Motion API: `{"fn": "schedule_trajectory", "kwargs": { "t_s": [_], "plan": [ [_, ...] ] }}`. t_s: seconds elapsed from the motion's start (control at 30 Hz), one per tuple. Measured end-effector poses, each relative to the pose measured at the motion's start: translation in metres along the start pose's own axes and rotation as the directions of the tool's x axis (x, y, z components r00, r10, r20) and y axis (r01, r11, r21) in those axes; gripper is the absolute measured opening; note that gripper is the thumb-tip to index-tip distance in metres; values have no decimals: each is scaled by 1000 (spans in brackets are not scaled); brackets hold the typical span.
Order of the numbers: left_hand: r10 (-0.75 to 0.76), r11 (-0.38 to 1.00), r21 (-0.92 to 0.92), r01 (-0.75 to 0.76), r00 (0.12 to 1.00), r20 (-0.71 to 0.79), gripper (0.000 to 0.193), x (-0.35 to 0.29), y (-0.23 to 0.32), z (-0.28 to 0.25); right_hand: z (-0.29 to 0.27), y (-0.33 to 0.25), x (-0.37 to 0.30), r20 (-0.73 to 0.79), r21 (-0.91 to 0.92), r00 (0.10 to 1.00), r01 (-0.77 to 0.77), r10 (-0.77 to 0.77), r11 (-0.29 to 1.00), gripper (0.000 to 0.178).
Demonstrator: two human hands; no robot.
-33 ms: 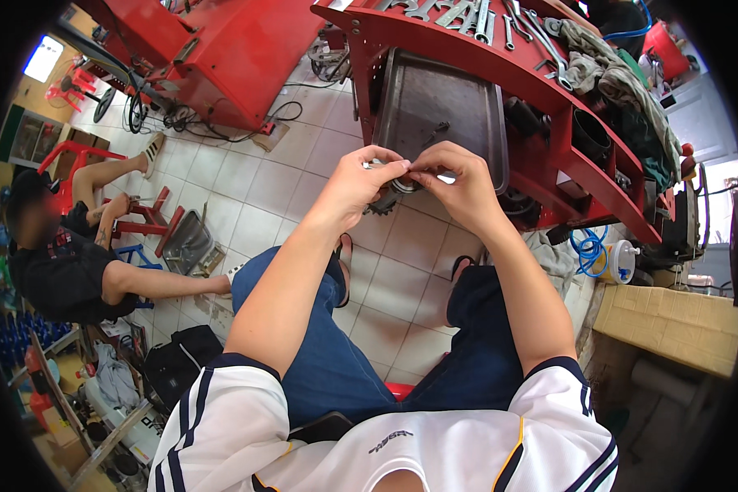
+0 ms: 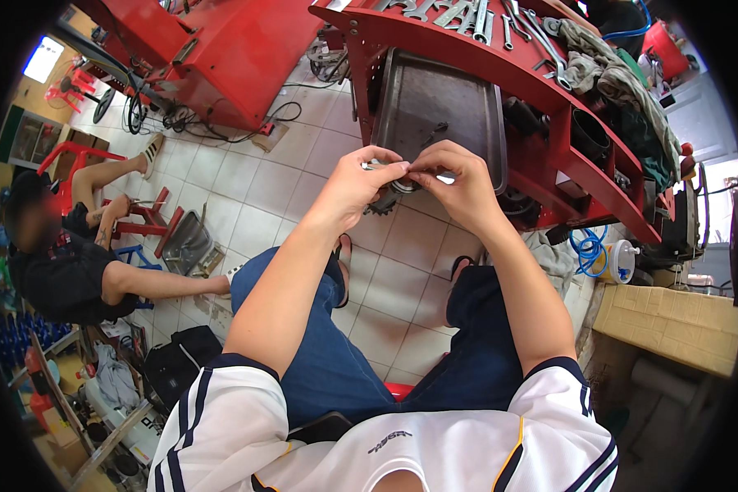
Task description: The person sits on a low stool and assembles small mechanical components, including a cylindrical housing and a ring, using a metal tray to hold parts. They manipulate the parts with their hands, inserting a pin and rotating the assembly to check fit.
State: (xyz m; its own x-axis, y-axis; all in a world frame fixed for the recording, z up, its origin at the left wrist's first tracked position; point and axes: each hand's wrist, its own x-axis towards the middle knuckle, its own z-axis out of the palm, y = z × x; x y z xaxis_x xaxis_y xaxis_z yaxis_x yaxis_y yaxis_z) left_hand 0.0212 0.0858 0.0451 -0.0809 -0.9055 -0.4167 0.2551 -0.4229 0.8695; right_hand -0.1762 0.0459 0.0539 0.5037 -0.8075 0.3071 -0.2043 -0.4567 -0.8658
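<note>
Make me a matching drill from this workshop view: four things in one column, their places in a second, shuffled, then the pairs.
Things:
1. small toothed metal part
2. wrenches
3. cardboard box
4. metal tray

Places:
A. on the floor at the right edge
B. laid out on top of the red cart
C. on the cart's lower shelf, beyond the hands
D. between the left hand and right hand, above the tiled floor

Pairs: 1-D, 2-B, 3-A, 4-C
</note>
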Motion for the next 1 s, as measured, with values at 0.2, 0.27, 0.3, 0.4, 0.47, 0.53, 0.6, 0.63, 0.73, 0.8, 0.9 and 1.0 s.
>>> {"fn": "schedule_trajectory", "kwargs": {
  "t_s": [0.2,0.27,0.3,0.4,0.47,0.53,0.6,0.63,0.73,0.8,0.9,1.0],
  "plan": [
    [-42,999,-20,43,999,11,40,1,2,2,1,-9,-2,-54,18,993,-105,106,994,32],
    [-54,998,-29,55,998,21,43,1,2,1,1,-11,-3,-52,0,994,-94,94,996,37],
    [-62,997,-41,64,997,36,45,2,2,-1,1,-13,-3,-54,-5,995,-90,89,996,37],
    [-83,993,-75,88,994,65,49,3,-1,-6,2,-17,-4,-56,-19,996,-75,74,997,37],
    [-87,991,-98,94,993,80,50,3,-2,-8,2,-20,-4,-54,-27,997,-65,63,998,38],
    [-80,988,-122,91,992,94,50,1,-1,-8,3,-25,-5,-62,-30,995,-74,72,997,39],
    [-68,993,-94,77,994,90,50,0,0,-10,4,-25,-3,-40,-4,997,-62,62,998,39],
    [-62,994,-80,69,994,86,49,-1,0,-12,3,-24,-2,-14,26,999,-46,47,999,38],
    [-70,995,-65,77,991,112,45,-2,3,-12,-10,4,4,-55,201,989,-122,135,972,32],
    [-67,996,-37,75,983,171,42,-4,8,-9,-28,46,14,-152,54,976,-150,157,987,23],
    [-100,995,29,96,963,251,40,-4,10,-8,-40,111,25,-141,-372,981,-178,134,911,20],
    [-121,992,59,108,946,302,41,-7,12,-8,-25,146,41,-79,-481,976,-214,201,850,23]
  ]
}}
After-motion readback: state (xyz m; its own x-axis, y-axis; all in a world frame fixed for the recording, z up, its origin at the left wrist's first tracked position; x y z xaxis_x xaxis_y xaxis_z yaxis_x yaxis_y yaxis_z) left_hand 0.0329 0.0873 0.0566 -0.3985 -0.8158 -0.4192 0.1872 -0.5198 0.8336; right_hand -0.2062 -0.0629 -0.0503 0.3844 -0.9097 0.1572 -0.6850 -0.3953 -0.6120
